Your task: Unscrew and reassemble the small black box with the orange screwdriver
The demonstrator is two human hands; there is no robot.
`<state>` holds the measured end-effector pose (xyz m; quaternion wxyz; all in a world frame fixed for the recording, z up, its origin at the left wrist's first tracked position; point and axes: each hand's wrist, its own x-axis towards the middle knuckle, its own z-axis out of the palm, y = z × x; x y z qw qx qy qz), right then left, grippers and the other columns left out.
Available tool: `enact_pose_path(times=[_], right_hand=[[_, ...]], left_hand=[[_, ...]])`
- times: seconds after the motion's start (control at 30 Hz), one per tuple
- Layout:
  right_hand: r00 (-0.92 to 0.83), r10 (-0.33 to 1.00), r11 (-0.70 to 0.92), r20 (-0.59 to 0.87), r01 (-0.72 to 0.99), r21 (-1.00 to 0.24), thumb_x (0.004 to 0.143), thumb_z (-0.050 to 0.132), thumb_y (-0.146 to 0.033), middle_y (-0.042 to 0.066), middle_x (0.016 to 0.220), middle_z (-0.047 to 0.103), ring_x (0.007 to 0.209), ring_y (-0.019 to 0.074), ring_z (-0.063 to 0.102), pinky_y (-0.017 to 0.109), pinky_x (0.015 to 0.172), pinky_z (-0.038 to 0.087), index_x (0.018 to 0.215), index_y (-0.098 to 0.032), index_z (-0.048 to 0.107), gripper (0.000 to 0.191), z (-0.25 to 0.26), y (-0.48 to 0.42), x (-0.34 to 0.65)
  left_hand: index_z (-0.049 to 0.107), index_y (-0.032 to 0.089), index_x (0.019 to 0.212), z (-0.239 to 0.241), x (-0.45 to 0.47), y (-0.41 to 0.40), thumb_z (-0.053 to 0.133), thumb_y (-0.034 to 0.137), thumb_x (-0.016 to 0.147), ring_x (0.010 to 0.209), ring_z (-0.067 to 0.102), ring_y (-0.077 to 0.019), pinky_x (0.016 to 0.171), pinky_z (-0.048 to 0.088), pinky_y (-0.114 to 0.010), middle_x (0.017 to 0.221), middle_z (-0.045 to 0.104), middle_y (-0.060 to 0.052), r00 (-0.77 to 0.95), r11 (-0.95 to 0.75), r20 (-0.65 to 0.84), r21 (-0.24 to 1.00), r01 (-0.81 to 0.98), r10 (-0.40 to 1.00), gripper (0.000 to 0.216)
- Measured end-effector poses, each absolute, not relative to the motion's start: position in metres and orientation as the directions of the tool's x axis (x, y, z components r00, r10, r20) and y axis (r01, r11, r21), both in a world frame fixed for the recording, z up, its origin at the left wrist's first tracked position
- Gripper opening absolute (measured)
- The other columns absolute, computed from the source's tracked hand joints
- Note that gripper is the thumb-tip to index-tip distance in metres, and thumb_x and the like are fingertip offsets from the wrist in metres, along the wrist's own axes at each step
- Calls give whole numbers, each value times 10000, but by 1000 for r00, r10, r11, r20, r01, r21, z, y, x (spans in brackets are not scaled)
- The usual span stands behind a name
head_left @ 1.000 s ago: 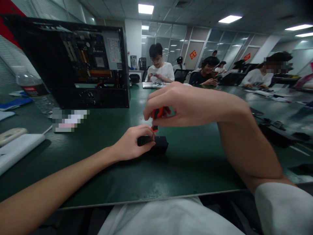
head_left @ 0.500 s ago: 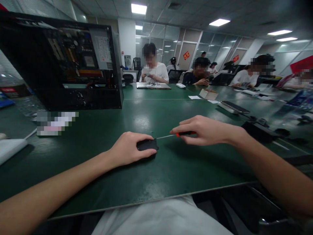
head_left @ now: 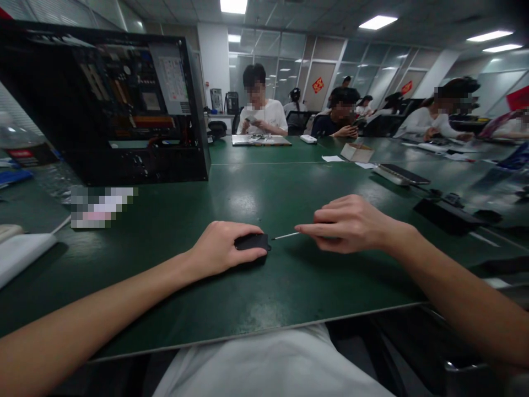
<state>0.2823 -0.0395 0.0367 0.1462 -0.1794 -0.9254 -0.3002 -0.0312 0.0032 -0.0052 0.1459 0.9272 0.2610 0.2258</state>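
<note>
A small black box-like device (head_left: 257,241) lies on the green tabletop (head_left: 239,309), with a little loop at its right end. My left hand (head_left: 223,248) grips it from the left, thumb along the near side and fingers along the far side. Beyond its right end, my right hand (head_left: 343,223) holds a screwdriver (head_left: 286,236) by the handle, which the fingers now cover. Its thin metal shaft points left, and the tip is just clear of the device.
An opened black computer case (head_left: 165,160) stands at back left beside a plastic bottle (head_left: 41,160). To the right are a black-topped device (head_left: 400,173), a black adapter-like block (head_left: 446,215) and cables. Several people sit farther back, near a small open box (head_left: 357,151).
My right hand has shifted right, drawing the screwdriver tip away from the device's end. Its fingers have rolled over the red and black handle. The left hand keeps its grip.
</note>
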Motion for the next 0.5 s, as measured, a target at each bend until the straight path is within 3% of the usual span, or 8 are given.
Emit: enact_pose_path(times=[0.27,0.5], right_hand=[[-909,247,785,336,391,480,973,526,-247,-29,667,565,544,89,447,282,537,313,1133,-219,678,222,39,-37,276],[-946,127,746,300,290,599,1021,524,-364,-29,663,554,554,96,449,291,549,304,1014,-195,655,215,25,-3,262]], left_hand=[[749,187,1175,-7,-30,3,710,491,900,924,754,-223,782,504,-286,1072,804,-38,753,-819,357,395,415,553,412],[734,200,1180,-7,-31,4,762,501,854,941,747,-227,782,501,-282,1080,799,-33,749,-812,353,417,410,560,445]])
